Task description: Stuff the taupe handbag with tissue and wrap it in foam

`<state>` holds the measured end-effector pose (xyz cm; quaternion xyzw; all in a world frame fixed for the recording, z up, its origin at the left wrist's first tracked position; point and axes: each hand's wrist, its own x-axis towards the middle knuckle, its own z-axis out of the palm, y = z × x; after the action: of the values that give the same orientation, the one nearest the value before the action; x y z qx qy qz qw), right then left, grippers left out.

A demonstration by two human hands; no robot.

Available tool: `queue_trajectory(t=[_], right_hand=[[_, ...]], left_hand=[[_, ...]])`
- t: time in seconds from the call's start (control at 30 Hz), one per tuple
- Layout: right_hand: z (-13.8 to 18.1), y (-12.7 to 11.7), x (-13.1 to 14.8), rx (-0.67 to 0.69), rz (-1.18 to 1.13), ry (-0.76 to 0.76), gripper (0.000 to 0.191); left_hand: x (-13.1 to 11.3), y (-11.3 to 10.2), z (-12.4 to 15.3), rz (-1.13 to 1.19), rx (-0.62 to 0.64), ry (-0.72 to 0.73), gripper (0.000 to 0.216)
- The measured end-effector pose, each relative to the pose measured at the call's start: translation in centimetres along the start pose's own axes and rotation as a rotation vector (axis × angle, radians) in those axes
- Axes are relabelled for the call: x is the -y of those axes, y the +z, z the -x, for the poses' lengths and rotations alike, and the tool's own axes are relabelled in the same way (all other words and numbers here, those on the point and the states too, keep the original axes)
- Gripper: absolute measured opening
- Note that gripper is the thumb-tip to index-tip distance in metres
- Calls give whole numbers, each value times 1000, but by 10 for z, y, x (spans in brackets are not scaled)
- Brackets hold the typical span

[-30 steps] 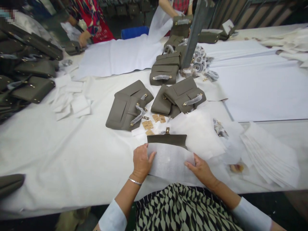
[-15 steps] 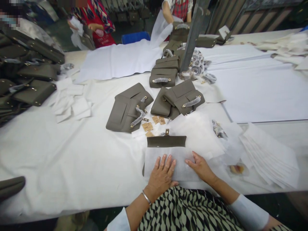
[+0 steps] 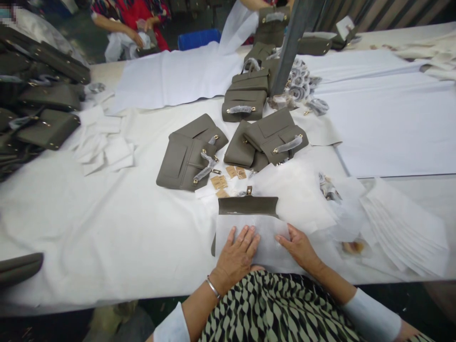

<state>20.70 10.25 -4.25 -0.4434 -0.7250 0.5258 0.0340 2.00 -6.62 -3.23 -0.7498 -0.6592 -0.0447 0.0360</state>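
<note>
A grey-brown handbag [image 3: 248, 205] lies at the near edge of the white-covered table [image 3: 117, 237], its lower part wrapped in a white sheet [image 3: 268, 232]. My left hand [image 3: 237, 256] lies flat on that sheet, fingers spread. My right hand [image 3: 298, 246] presses the sheet's right end, fingers bent over it. A gold clasp [image 3: 249, 190] shows at the bag's top edge. Small brown tags [image 3: 218, 182] lie just beyond the bag.
Several grey-brown bags [image 3: 188, 154] lie mid-table, more are stacked at the left [image 3: 42, 109]. A pile of white sheets [image 3: 402, 228] sits at the right, small white pads [image 3: 103, 142] at the left. A metal post [image 3: 290, 47] rises behind. Other people [image 3: 131, 23] handle bags across the table.
My left hand slid from the sheet's left edge onto its middle and now lies flat. The right hand has stayed at the sheet's right end.
</note>
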Motion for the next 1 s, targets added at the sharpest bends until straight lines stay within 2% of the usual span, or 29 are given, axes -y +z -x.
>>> queue_trajectory(t=[0.2, 0.43, 0.57, 0.73, 1.0], right_hand=[[4, -1, 1, 52, -60, 77, 46], [0, 1, -2, 102, -86, 90, 45], [-1, -1, 3, 83, -72, 67, 39], [0, 0, 2, 50, -82, 92, 42], [-5, 8, -8, 112, -203, 94, 43]], left_hand=[[20, -9, 0, 168, 157, 94, 68], [22, -6, 5, 196, 177, 74, 72], [30, -7, 2, 213, 226, 100, 70], [31, -5, -4, 234, 283, 93, 77], [22, 0, -7, 226, 351, 3, 98]])
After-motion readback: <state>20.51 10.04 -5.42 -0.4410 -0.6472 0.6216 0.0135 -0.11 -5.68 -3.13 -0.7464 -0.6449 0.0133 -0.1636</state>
